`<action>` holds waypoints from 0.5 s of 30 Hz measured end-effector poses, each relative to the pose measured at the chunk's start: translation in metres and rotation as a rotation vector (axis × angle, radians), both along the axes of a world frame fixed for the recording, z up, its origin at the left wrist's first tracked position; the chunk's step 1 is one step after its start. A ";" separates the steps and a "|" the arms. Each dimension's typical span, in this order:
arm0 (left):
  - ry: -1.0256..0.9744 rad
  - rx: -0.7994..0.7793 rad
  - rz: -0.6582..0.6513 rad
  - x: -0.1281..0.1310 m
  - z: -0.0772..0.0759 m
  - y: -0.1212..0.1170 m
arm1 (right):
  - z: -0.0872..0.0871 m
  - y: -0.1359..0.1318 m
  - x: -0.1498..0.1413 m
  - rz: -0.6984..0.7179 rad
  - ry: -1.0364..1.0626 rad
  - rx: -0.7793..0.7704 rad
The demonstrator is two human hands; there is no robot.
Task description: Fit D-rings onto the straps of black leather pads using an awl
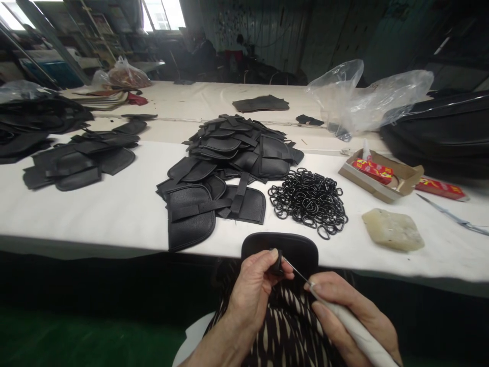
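Observation:
My left hand (255, 285) pinches the strap of a black leather piece (296, 251) that hangs over the table's near edge onto my lap. My right hand (346, 311) is closed round a white-handled tool (353, 326) whose thin metal tip (296, 271) points at the strap by my left fingers. Just beyond, on the white table (114, 214), lie a heap of black leather pieces with straps (229, 168) and a pile of black D-rings (309, 201).
A pale wax-like block (392, 229) and an open cardboard box (382, 176) with red packets sit at right, by scissors (454, 218). More black pieces (82, 155) lie at left. Clear plastic bags (362, 102) and a black bag (446, 132) stand behind.

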State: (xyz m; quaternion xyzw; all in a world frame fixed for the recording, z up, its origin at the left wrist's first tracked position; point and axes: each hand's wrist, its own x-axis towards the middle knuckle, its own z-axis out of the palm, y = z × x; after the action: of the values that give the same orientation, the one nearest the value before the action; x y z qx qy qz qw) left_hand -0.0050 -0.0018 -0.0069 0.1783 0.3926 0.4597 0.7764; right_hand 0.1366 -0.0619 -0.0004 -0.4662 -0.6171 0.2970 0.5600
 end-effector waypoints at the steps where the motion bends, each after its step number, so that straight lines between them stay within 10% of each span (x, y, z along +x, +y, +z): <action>1: -0.004 0.001 0.000 0.000 0.000 0.000 | -0.001 0.000 0.000 -0.003 -0.002 -0.001; 15: -0.060 -0.060 0.035 0.001 -0.003 -0.001 | -0.001 -0.013 0.006 -0.037 0.087 -0.105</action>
State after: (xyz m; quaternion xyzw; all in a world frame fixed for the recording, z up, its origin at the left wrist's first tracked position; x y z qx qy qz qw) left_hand -0.0036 -0.0028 -0.0097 0.1343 0.3855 0.4666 0.7846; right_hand 0.1421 -0.0754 -0.0016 -0.4929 -0.5669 0.3387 0.5665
